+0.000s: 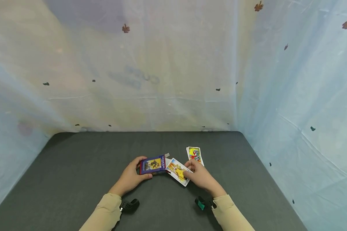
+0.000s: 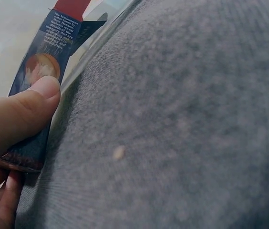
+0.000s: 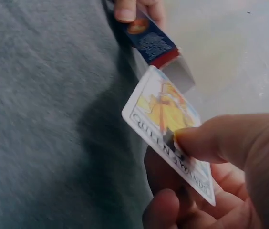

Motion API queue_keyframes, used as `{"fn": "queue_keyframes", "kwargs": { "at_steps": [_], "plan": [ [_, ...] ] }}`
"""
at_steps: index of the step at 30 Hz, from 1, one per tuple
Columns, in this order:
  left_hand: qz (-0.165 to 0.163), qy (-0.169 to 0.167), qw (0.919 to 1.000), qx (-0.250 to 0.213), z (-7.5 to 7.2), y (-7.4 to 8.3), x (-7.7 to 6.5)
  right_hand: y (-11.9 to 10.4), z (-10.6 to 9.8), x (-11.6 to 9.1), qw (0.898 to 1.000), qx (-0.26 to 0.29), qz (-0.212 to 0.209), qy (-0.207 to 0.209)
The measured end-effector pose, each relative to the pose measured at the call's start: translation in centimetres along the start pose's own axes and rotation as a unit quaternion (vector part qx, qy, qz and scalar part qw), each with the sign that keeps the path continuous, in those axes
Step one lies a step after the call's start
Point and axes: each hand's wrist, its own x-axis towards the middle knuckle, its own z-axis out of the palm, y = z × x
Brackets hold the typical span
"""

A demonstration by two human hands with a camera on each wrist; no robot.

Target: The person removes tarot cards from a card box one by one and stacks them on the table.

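My left hand grips a dark blue tarot card box with a yellow picture on its front, thumb along the near side. The box's open end faces right, and a flap sticks out there. Between thumb and fingers, my right hand pinches a tarot card, lettered "Queen of Wands" in the right wrist view. The card's far end is close to the box opening and overlaps it in the head view. Just beyond the right hand lies a small stack of tarot cards, partly hidden by that hand.
The work surface is a dark grey cloth-covered table. Pale translucent sheeting with small leaf shapes hangs behind it and along both sides. Each wrist wears a black strap.
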Motion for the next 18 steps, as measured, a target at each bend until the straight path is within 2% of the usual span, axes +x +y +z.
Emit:
{"fn": "queue_keyframes", "kwargs": {
  "at_steps": [3, 6, 13, 18],
  "plan": [
    [-0.002, 0.001, 1.0000, -0.003, 0.0, 0.0, 0.0, 0.0, -0.7, 0.0, 1.000, -0.019, -0.004, -0.005],
    [-0.004, 0.002, 1.0000, -0.006, -0.1, 0.0, -0.1, 0.2, -1.3, 0.0, 1.000, -0.029, -0.006, 0.011],
    [-0.002, 0.004, 0.9999, -0.009, -0.3, 0.0, -0.1, 0.6, -2.1, 0.2, 0.996, -0.002, 0.028, 0.088],
    [-0.002, 0.005, 1.0000, -0.002, 0.0, 0.3, -0.1, 1.0, -3.1, 0.8, 0.987, 0.010, 0.057, 0.152]
  ]
}}
